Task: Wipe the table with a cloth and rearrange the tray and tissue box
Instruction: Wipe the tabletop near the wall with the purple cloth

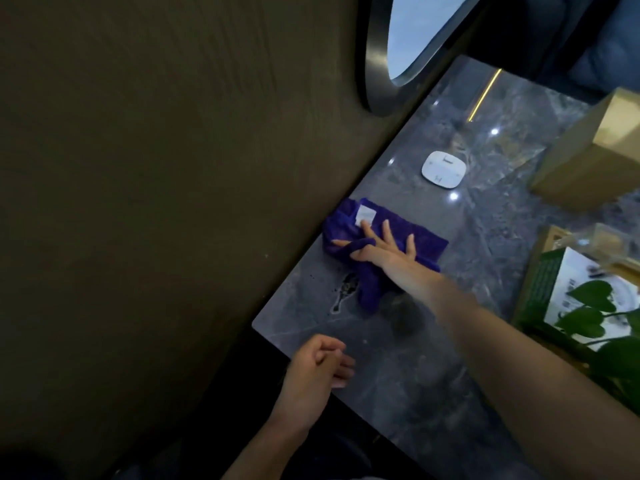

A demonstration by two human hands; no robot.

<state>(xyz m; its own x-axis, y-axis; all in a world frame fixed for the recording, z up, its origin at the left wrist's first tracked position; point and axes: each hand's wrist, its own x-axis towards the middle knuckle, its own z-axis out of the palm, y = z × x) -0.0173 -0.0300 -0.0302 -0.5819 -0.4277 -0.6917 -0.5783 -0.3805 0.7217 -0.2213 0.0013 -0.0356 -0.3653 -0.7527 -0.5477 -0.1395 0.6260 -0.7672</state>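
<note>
A purple cloth (pixel 426 242) with a white label lies crumpled on the grey marble table (pixel 415 375) close to the wall. My right hand (pixel 384 251) presses flat on the cloth, fingers spread, thumb tucked under a fold. My left hand (pixel 317 367) rests at the table's near edge with fingers loosely curled and nothing in it. A wet smear (pixel 344 292) shows on the marble just beside the cloth. A wooden tray (pixel 547 244) sits at the right, holding a green and white box (pixel 561 289). A tan tissue box (pixel 588 157) stands beyond it.
A white rounded-square device (pixel 444 169) lies on the table past the cloth. A dark wall (pixel 173 168) runs along the table's left side, with an oval black-framed mirror (pixel 398 46) on it. Green plant leaves (pixel 595 323) overhang the tray at the right.
</note>
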